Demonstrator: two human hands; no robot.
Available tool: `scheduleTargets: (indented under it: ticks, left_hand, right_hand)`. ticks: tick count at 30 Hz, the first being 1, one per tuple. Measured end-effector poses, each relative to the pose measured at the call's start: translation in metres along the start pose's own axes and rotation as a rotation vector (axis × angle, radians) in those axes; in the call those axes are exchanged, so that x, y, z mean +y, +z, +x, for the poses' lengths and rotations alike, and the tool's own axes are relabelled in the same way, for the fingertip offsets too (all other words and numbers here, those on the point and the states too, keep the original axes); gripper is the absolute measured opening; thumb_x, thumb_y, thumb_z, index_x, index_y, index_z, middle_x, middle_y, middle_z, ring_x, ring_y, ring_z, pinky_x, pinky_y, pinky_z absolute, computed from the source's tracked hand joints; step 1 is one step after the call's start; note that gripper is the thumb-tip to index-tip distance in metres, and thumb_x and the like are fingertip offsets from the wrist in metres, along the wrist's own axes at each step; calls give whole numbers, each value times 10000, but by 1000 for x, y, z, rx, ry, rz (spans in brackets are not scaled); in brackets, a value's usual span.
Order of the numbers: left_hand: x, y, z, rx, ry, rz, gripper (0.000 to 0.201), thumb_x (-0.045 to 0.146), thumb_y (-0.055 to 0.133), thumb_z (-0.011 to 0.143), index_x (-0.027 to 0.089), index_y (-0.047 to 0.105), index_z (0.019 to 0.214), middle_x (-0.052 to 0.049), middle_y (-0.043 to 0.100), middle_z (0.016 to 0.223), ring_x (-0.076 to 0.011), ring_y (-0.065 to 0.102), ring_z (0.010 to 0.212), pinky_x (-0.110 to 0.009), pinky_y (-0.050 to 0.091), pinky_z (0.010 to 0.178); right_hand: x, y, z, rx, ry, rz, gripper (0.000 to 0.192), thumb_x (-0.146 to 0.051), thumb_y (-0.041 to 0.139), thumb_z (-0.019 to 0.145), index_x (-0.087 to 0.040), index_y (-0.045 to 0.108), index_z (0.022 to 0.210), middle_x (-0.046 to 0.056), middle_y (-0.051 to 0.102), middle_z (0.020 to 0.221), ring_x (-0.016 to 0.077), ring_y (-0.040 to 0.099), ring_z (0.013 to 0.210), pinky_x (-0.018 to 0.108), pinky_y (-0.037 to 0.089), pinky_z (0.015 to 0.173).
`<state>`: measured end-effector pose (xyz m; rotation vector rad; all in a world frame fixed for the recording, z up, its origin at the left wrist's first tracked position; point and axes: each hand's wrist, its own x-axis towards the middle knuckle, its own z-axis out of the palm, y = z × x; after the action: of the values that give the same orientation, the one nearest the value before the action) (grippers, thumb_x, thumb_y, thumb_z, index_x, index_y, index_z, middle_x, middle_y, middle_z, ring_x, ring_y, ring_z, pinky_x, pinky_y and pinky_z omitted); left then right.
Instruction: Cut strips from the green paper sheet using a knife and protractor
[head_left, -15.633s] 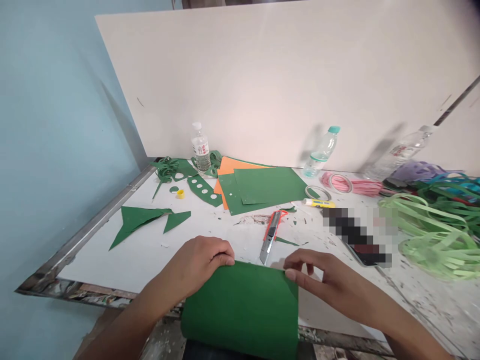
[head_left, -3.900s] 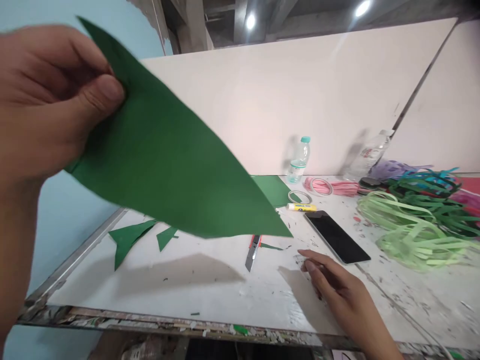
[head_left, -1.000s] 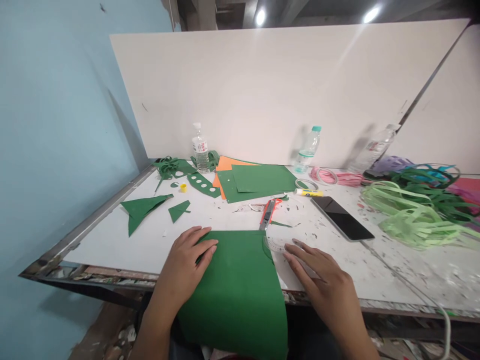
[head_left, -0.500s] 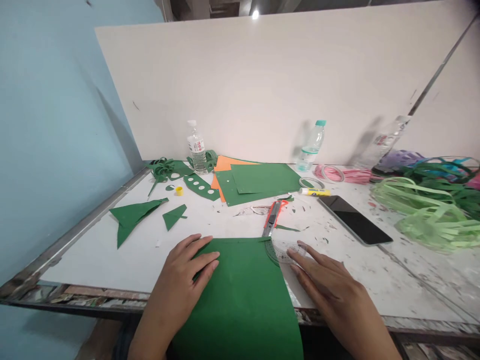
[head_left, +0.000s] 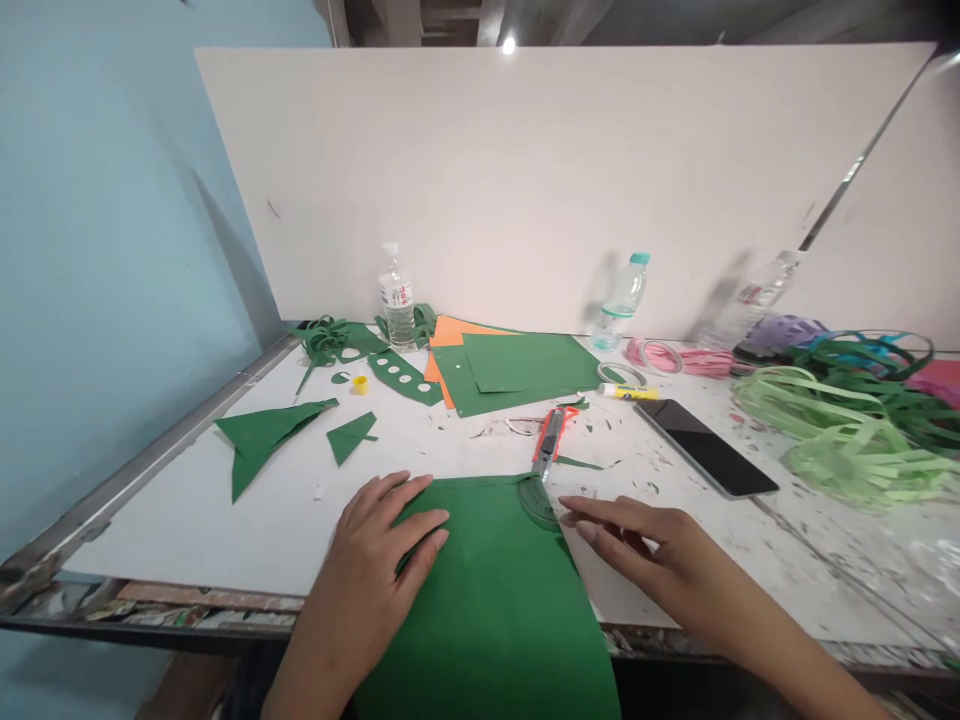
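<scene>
The left hand (head_left: pixel 375 560) stays flat, fingers spread, pinning the green sheet (head_left: pixel 487 600) at the table's (head_left: pixel 225 520) near edge. The right hand (head_left: pixel 645 550), open-fingered, has slid the clear protractor (head_left: pixel 551 497) onto the sheet's top-right corner, where it now overlaps.

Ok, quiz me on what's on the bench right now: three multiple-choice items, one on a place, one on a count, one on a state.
1. The clear protractor lies where?
A at the green sheet's far right corner
B on the phone
C beside the yellow cap

2. How many bottles stand at the back board?
A one
B three
C five

3. The left hand is
A lifted
B flat on the green sheet
C gripping the cutter

Answers:
1 A, the right hand fingertips touch it there.
2 B, three clear bottles.
3 B, palm down on it.
</scene>
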<state>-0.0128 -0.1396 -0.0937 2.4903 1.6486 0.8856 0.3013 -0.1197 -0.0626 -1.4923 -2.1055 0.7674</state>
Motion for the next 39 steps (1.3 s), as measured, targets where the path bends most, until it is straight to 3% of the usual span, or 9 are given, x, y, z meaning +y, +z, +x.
scheduleTargets:
  ticks: [3, 6, 9, 14, 19, 24, 30, 39]
  left_hand:
    - [6, -6, 2, -58, 31, -40, 250, 310, 515, 1020, 320, 734, 1139, -12, 663, 1322, -275, 554, 1254, -510, 499, 1054]
    - [18, -12, 4, -170, 59, -71, 253, 318, 532, 1015, 306, 697, 1207, -20, 667, 1319, -276, 570, 1229, -491, 530, 1011]
    - [32, -13, 5, -260, 99, -80, 328, 349, 572, 996, 297, 631, 1314, -25, 615, 1410, -295, 525, 1303, -518, 497, 1065]
    - [41, -7, 5, -383, 144, -120, 434, 404, 582, 993, 317, 547, 1417, 0, 533, 1512, -291, 449, 1402, -534, 425, 1151]
    - [36, -3, 5, -377, 130, -134, 420, 407, 568, 1000, 329, 554, 1413, 12, 529, 1517, -284, 445, 1412, -531, 436, 1147]
    - [34, -1, 2, -351, 149, -128, 426, 399, 565, 1003, 327, 547, 1422, 17, 533, 1514, -281, 452, 1411, -551, 423, 1158]
    - [32, 1, 1, -340, 174, -125, 428, 378, 573, 999, 309, 552, 1421, 7, 536, 1512, -286, 465, 1402, -550, 431, 1154]
    - [29, 4, -2, -328, 188, -138, 446, 366, 576, 997, 312, 530, 1438, 2, 535, 1513, -295, 456, 1409, -555, 436, 1146]
  right_hand:
    - [3, 2, 7, -2, 72, 131, 417, -521, 548, 957, -247, 757, 1192, 66, 800, 932, 261, 728, 843, 342, 572, 713]
    - [5, 2, 13, 14, 60, 156, 386, -524, 574, 940, -247, 769, 1126, 47, 770, 836, 225, 689, 721, 311, 537, 627]
    - [7, 1, 18, 3, 40, 149, 352, -513, 580, 936, -263, 769, 1096, 22, 727, 773, 185, 629, 625, 278, 492, 554]
    - [6, -2, 27, -91, 15, 209, 319, -475, 579, 941, -279, 742, 1132, 15, 742, 848, 202, 663, 728, 290, 516, 625]
    - [0, -11, 39, -223, -4, 313, 268, -452, 590, 946, -230, 740, 936, 16, 714, 835, 176, 629, 734, 266, 483, 634]
    - [2, -11, 44, -210, 103, 387, 311, -504, 587, 931, -218, 634, 1044, 12, 680, 781, 109, 478, 530, 205, 304, 435]
    - [4, -2, 48, -108, 80, 218, 396, -472, 595, 914, -250, 557, 1240, -7, 650, 811, 113, 501, 519, 218, 347, 448]
    - [-10, -2, 57, -128, -13, 35, 341, -417, 614, 919, -234, 615, 1207, 1, 696, 767, 148, 569, 565, 252, 447, 507]
